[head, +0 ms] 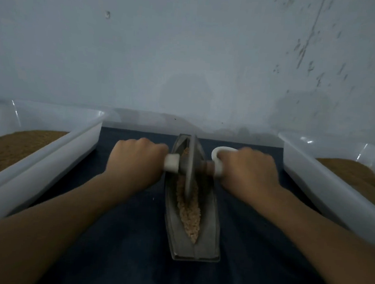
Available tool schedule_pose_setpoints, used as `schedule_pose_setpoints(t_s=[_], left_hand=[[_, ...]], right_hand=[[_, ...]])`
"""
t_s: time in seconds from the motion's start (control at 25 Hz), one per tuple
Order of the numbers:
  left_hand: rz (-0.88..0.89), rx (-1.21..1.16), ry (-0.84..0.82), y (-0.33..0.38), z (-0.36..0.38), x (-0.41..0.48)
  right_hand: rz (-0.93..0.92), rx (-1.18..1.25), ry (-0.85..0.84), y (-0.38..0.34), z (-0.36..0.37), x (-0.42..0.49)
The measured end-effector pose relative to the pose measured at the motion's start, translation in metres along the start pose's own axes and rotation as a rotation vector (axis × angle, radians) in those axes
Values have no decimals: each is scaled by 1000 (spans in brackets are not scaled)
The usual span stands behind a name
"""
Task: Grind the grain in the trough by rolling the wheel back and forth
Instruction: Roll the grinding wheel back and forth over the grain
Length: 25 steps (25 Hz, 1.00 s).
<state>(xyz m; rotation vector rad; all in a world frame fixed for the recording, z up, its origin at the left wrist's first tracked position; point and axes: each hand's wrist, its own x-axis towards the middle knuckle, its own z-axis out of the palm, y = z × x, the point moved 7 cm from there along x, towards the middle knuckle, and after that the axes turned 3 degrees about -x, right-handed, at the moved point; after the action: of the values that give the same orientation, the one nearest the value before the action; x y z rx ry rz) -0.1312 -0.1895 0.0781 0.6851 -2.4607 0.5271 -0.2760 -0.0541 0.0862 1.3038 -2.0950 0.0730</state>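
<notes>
A grey boat-shaped metal trough (208,238) lies lengthwise on a dark blue cloth, its far end toward the wall. Pale brown grain (189,213) fills its groove. A thin grey metal wheel (190,164) stands upright in the far half of the groove. An axle runs through it, with a white handle (171,162) on the left and another white handle (218,164) on the right. My left hand (134,160) grips the left handle. My right hand (250,168) grips the right handle. Both arms are stretched forward.
A white plastic tub (48,154) holding brown powder stands at the left, and a second white tub (309,170) with brown powder at the right. A pale, stained wall (188,53) rises right behind the trough. The blue cloth (130,248) spreads toward me.
</notes>
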Motion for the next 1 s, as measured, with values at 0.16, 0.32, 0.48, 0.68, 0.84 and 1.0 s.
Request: schedule_pose_setpoints(t_s=[0.16, 0.32, 0.48, 0.68, 0.84, 1.0], left_hand=[[-207, -78, -205, -9, 16, 19], [124, -3, 105, 7, -26, -34], [66, 72, -19, 7, -14, -23], [-80, 46, -273, 1, 3, 35], [163, 53, 67, 11, -26, -25], [39, 59, 0, 4, -7, -4]], right_hand=[[21, 3, -264, -6, 9, 45], [-55, 21, 64, 1, -19, -30], [11, 35, 26, 3, -4, -23], [96, 145, -362, 3, 26, 29], [-46, 56, 60, 7, -8, -34], [-4, 34, -8, 2, 2, -8]])
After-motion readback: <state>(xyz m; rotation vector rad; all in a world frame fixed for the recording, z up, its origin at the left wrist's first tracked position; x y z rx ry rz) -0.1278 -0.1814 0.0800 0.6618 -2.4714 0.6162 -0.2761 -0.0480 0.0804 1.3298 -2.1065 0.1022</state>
